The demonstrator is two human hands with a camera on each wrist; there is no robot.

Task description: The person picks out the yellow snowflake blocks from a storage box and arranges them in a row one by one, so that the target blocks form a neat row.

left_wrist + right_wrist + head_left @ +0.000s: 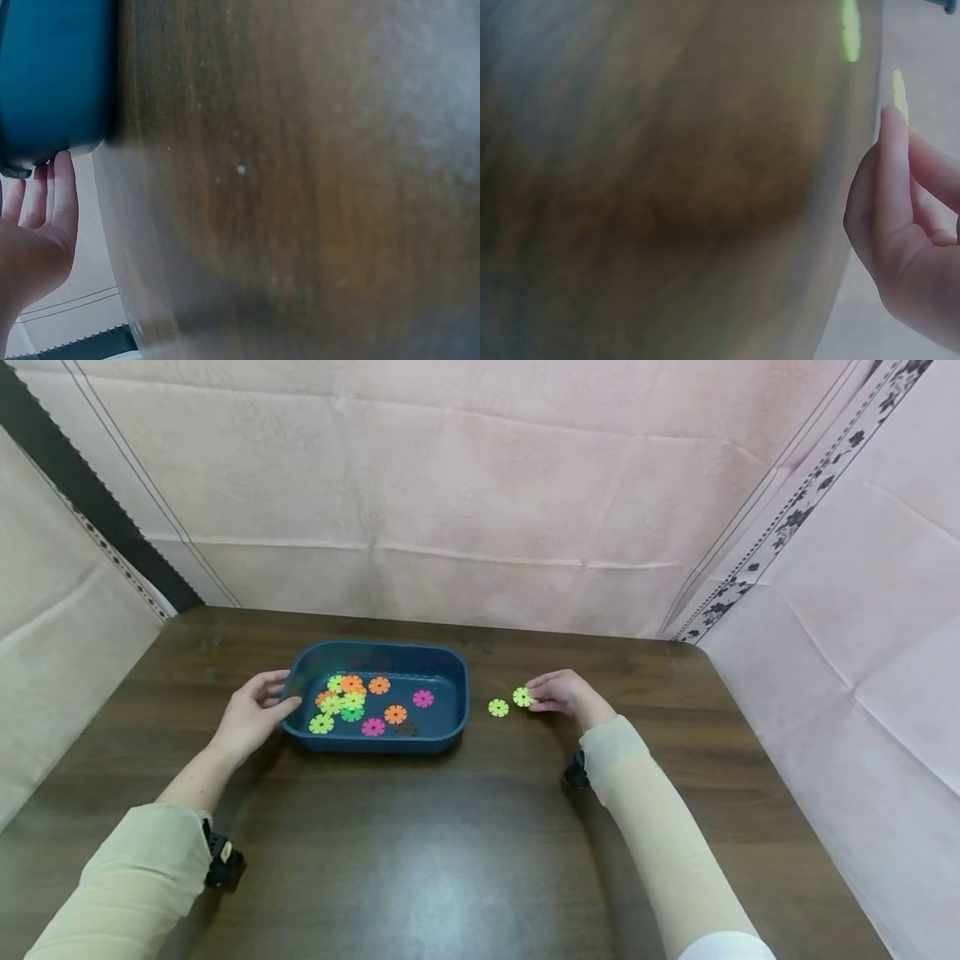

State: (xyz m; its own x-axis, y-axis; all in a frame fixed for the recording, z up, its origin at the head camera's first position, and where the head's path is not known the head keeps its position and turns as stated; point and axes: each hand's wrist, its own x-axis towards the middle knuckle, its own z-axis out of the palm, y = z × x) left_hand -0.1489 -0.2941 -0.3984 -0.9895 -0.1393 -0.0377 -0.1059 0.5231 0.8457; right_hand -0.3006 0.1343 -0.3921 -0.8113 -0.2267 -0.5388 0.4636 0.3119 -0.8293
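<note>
My left hand [253,712] holds the left end of a blue rectangular tray [382,746], thumb over the rim and fingers along the outer wall. Notched flower-shaped discs lie in the tray: yellow-green ones [321,724], orange ones [395,715], pink ones [423,698], a green one [352,714] and a dark brown one [407,728]. To the tray's right, my right hand [568,696] pinches a yellow-green notched disc [522,697] between thumb and fingertips. In the right wrist view this disc [900,96] stands edge-on above the fingertips. Another yellow-green disc [498,707] lies on the table just left of it.
The brown wooden table [420,843] has its far edge behind the tray. Pale cloth [465,502] hangs behind the table and along both sides. Dark wrist devices [223,862] sit at both sleeve cuffs.
</note>
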